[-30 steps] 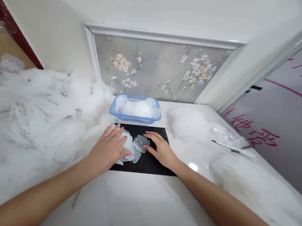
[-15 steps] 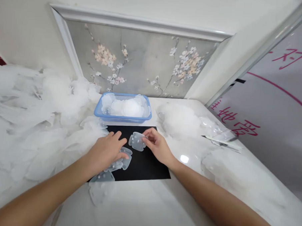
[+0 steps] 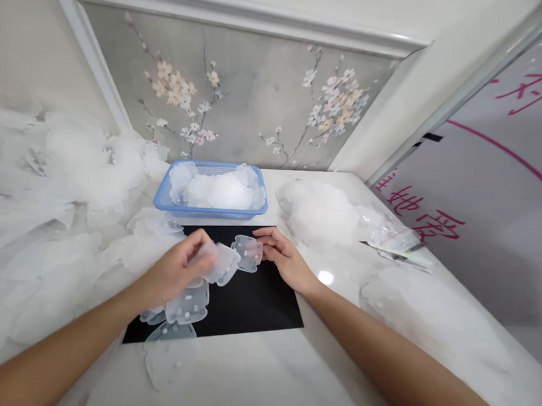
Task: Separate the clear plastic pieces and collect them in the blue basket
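Observation:
My left hand (image 3: pixel 181 268) is closed on a translucent plastic piece (image 3: pixel 223 264) with small pale dots, held above the black mat (image 3: pixel 253 304). Just right of it, my right hand (image 3: pixel 282 257) pinches another translucent piece (image 3: pixel 247 253) by its right side. The two pieces nearly meet, and whether they touch is unclear. Below my left hand, several similar pieces (image 3: pixel 188 304) overlap on the left part of the mat, some reaching past its front edge.
Behind the mat stands a blue basket (image 3: pixel 210 212) holding more translucent pieces. A large heap (image 3: pixel 65 176) of them covers the left side. To the right are a whitish pile (image 3: pixel 318 214) and a clear plastic bag (image 3: pixel 386 229).
My left hand has closed on a piece and lifted it toward the one in my right hand. My right hand keeps its hold. The camera view has shifted slightly.

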The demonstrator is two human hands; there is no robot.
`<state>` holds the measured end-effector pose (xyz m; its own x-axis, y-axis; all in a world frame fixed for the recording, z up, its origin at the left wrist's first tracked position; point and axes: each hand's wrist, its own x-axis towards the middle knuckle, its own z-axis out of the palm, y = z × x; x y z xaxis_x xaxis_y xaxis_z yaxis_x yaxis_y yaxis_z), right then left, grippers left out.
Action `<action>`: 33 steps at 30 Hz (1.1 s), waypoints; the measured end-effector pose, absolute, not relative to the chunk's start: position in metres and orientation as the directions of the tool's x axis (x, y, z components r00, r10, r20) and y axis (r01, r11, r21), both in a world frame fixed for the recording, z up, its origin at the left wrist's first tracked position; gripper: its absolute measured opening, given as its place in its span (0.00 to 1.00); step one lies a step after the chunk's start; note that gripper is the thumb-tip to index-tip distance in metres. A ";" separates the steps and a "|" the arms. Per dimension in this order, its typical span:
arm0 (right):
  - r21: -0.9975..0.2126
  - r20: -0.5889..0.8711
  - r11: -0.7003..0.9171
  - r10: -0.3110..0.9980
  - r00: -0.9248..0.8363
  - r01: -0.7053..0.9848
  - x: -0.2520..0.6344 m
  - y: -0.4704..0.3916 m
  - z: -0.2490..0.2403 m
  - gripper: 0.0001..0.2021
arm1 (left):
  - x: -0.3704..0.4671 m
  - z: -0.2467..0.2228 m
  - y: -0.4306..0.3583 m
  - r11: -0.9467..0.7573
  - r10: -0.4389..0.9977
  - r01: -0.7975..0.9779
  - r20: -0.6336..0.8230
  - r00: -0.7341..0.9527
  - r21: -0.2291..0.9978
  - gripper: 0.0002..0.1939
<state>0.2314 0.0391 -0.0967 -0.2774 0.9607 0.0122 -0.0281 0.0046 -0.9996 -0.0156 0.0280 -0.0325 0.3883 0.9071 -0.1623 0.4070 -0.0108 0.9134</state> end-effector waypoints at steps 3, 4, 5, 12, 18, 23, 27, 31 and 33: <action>-0.999 0.031 0.028 0.962 -0.272 -0.017 0.231 0.039 -0.099 0.13 | -0.013 -0.036 0.031 0.182 0.935 0.120 -0.210 0.285 0.976 0.19; -0.999 0.038 0.037 0.963 -0.266 -0.010 0.231 0.039 -0.100 0.13 | -0.012 -0.037 0.032 0.207 0.939 0.053 -0.213 0.270 0.977 0.20; -0.999 0.045 0.047 0.965 -0.260 -0.001 0.232 0.039 -0.100 0.14 | -0.012 -0.038 0.033 0.220 0.942 -0.002 -0.212 0.259 0.976 0.20; -0.990 0.085 0.114 0.953 -0.291 0.086 0.232 0.036 -0.099 0.19 | -0.012 -0.040 0.036 0.295 0.927 -0.115 -0.255 0.276 0.948 0.19; -0.895 0.218 0.325 0.916 -0.336 0.305 0.231 0.030 -0.096 0.23 | -0.013 -0.038 0.034 0.339 0.900 -0.093 -0.293 0.324 0.936 0.22; -0.832 0.259 0.388 0.904 -0.340 0.396 0.229 0.027 -0.094 0.18 | -0.013 -0.040 0.033 0.405 0.850 -0.078 -0.344 0.398 0.911 0.26; -0.863 0.278 0.369 0.917 -0.286 0.346 0.227 0.026 -0.090 0.07 | -0.012 -0.039 0.032 0.426 0.843 -0.114 -0.348 0.410 0.898 0.24; -0.984 0.141 0.157 0.976 -0.168 0.087 0.227 0.028 -0.090 0.10 | -0.012 -0.040 0.030 0.372 0.872 -0.106 -0.309 0.379 0.922 0.17; -0.998 0.040 0.032 0.988 -0.149 -0.059 0.228 0.030 -0.092 0.14 | -0.013 -0.042 0.030 0.348 0.888 -0.106 -0.291 0.356 0.932 0.16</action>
<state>0.2276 0.0301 -0.0920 -0.1494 0.9880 0.0401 -0.0594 0.0315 -0.9977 -0.0130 0.0304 -0.0419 0.3556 0.8883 -0.2907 -0.1063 0.3475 0.9316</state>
